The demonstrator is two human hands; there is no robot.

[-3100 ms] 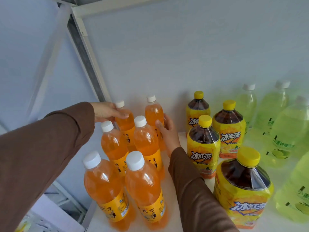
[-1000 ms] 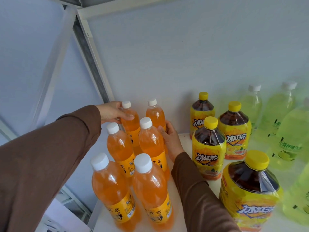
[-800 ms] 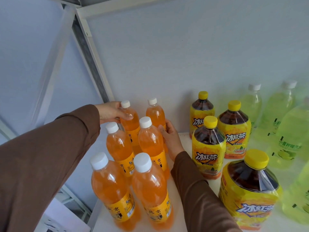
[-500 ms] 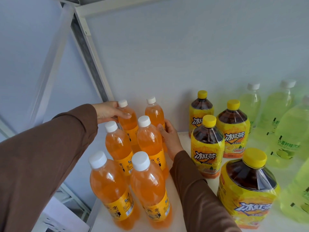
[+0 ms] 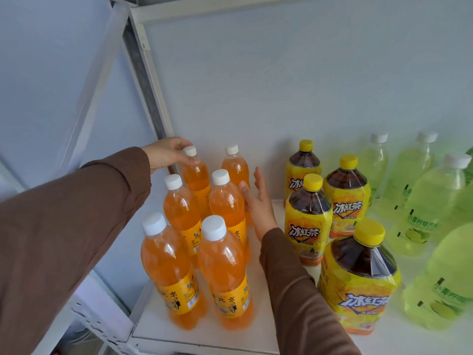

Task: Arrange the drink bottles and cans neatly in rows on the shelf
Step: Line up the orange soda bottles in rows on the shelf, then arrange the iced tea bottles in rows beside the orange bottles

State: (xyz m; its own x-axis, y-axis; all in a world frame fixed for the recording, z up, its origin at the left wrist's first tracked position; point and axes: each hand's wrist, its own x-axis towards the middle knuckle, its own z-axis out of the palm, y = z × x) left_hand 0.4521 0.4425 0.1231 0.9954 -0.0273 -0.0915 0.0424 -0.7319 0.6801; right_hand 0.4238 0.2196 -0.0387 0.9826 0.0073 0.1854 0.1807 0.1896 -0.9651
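Pinching the neck of the back-left orange bottle (image 5: 195, 172) at the shelf's (image 5: 258, 301) rear corner with my left hand (image 5: 166, 153), right hand (image 5: 258, 203) flat beside the rows, I judge it full, heavy, slick, best gripped lower down.

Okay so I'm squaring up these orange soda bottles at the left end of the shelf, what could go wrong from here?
1. The orange bottles stand tightly packed, two across and three deep. A hard nudge from the left hand gripping the rear-left bottle could topple its neighbours.
2. The left column sits close to the shelf's open left edge, so a tipped bottle might fall off.
3. The right hand, open between the groups, may bump the iced tea bottles when withdrawing.
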